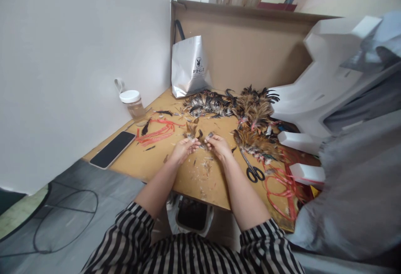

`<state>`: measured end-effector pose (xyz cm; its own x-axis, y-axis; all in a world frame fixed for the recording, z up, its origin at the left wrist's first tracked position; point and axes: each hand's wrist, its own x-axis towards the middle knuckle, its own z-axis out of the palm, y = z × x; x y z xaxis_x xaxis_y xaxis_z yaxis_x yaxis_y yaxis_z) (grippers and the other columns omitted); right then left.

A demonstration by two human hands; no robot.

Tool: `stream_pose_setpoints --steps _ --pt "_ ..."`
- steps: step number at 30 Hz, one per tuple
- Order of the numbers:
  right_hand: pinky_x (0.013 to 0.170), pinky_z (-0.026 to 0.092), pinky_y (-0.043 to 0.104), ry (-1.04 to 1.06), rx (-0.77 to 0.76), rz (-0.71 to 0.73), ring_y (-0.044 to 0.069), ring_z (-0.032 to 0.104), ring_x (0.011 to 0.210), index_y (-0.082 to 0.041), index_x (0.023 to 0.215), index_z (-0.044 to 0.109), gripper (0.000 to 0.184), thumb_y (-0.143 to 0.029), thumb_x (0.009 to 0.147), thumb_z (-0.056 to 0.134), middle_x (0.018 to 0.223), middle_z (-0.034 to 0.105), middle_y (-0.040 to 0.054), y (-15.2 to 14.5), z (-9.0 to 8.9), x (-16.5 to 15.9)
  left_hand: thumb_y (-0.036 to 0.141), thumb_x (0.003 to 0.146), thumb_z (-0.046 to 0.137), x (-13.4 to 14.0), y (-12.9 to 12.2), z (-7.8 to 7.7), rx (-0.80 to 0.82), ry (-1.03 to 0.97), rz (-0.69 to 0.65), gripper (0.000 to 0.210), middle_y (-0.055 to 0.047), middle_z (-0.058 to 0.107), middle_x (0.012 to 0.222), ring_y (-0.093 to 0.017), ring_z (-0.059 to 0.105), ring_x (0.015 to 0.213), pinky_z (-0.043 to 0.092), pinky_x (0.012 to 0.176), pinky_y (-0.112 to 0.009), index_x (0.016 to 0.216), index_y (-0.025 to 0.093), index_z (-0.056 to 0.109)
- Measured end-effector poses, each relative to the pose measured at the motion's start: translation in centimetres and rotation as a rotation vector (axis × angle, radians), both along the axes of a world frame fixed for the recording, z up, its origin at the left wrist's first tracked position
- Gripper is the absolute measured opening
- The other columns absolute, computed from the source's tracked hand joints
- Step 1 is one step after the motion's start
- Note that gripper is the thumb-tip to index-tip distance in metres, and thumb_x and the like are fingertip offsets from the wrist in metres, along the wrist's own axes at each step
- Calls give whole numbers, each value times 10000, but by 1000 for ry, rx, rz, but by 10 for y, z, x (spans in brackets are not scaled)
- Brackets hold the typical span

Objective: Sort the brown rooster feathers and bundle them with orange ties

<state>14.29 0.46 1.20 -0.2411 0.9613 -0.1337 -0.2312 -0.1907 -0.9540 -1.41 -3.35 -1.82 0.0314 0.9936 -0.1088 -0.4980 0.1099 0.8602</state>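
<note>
Over the middle of the wooden table (pixel 184 178), my left hand (pixel 184 148) is closed on a small bunch of brown feathers (pixel 191 129) that stands up above its fingertips. Close by on the right, my right hand (pixel 218 145) pinches a small dark feather (pixel 211 135) between thumb and finger. A short gap separates the two hands. Behind them lies a heap of dark, mottled feathers (pixel 208 103). To the right are tied bundles of brown feathers (pixel 255 106), with another brown bundle (pixel 260 142) nearer me. Feather scraps (pixel 205 167) litter the wood below my hands.
Black-handled scissors (pixel 255 173) and tangled red strips (pixel 282 190) lie at right. More red strips (pixel 159 132), a phone (pixel 112 149) and a lidded jar (pixel 133 105) are at left. A silver bag (pixel 189 67) stands behind; white foam (pixel 302 82) borders the right side.
</note>
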Motion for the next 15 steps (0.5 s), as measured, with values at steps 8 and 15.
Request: stream_pose_setpoints --steps 8,15 --pt "473 320 210 -90 172 47 70 418 445 -147 622 635 278 -401 547 721 476 530 -38 -8 -1 -9 244 708 652 1 -5 4 -9 -13 -112 229 -98 682 793 -64 595 589 429 532 -142 868 80 636" --pt "705 419 268 -77 229 152 136 570 673 -158 744 683 287 -369 554 721 728 663 19 -12 -1 -14 141 741 599 1 -6 3 -49 -117 -221 151 -75 668 716 -54 574 527 411 469 -124 874 75 626"
